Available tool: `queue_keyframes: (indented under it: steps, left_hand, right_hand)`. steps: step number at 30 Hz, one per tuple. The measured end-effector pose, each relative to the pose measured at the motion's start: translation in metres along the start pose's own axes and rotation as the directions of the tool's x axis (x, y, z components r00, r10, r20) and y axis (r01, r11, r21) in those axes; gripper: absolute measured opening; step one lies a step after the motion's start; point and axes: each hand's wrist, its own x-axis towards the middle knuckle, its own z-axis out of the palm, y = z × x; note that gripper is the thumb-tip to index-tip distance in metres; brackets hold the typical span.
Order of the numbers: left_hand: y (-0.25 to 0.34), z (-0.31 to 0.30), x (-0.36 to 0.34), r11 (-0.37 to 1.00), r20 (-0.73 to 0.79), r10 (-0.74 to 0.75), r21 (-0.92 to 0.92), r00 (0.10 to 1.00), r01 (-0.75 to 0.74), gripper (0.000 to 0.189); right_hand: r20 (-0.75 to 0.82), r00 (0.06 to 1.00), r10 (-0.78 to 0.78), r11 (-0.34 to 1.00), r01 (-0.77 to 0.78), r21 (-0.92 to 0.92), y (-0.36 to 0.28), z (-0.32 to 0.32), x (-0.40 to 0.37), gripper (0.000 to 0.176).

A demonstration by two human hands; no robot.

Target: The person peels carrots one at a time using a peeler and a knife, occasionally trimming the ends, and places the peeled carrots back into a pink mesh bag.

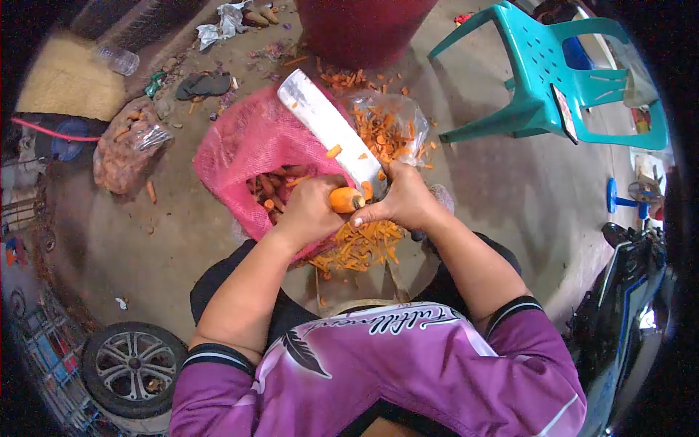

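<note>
My left hand [313,207] is closed around a peeled carrot [341,199], whose cut end points toward my right hand. My right hand [406,198] is wrapped round the handle end of a large broad-bladed knife [320,116]. The blade slants up and left, away from me, with bits of orange carrot stuck to it. Most of the handle is hidden by the hand. Just beyond my left hand, a pink mesh sack [237,138] gapes open with unpeeled carrots [271,193] inside. Carrot peelings [360,246] lie heaped below both hands.
A clear plastic bag [386,127] with orange carrot pieces lies beyond my right hand. Ahead stands a red tub [357,29]; a green plastic chair [539,73] holding a phone [563,113] is at the right. Another filled bag [129,149] and a wheel [133,368] are at the left.
</note>
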Motion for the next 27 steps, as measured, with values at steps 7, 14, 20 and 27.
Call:
queue_keyframes:
  steps: [7,14,20,27]
  left_hand:
    - [-0.017,0.013,-0.001,0.997,0.041,0.065,-0.032,0.997,-0.064,0.026]
    - [0.014,-0.006,-0.003,0.957,0.401,-0.263,0.221,0.877,0.186,0.035]
    - [-0.026,0.005,-0.009,0.99,0.642,-0.103,-0.005,0.759,0.138,0.031]
    - [0.008,0.002,-0.002,0.802,0.439,-0.453,-0.18,0.776,0.57,0.029]
  right_hand:
    - [0.084,0.996,-0.043,0.996,0.049,-0.073,0.016,0.008,0.002,0.074]
    - [0.128,0.967,-0.219,0.965,0.235,-0.119,0.026,0.009,0.001,0.068]
    - [0.303,0.918,-0.256,0.916,0.33,-0.229,0.014,0.006,-0.004,0.061]
    - [0.032,0.988,-0.152,0.981,0.155,-0.116,0.019,0.021,-0.002,0.056]
